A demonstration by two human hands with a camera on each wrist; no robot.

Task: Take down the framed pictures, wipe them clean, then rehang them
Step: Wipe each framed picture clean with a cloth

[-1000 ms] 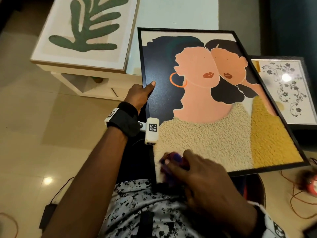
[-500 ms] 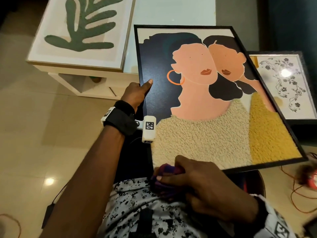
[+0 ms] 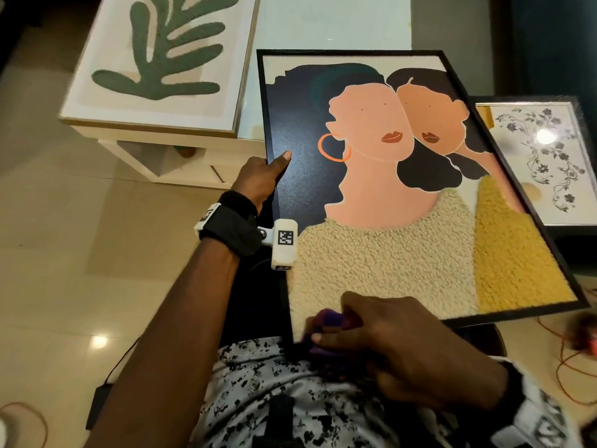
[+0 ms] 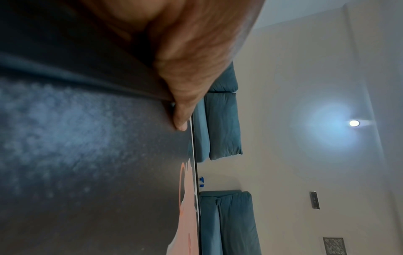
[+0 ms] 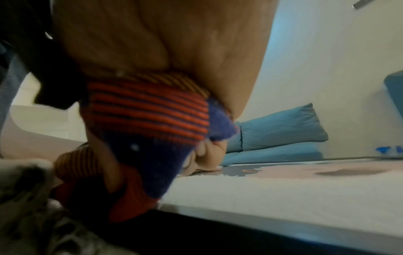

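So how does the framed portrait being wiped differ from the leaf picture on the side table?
The portrait has a thin black frame; the leaf picture a pale wooden one. The portrait sits tilted on the lap, steadied by the left hand; the leaf picture lies flat, untouched. Both are off the wall, face up.

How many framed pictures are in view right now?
3: the portrait on the lap, held by both hands; the leaf print on the white table; the floral print at right. Others may be out of view.
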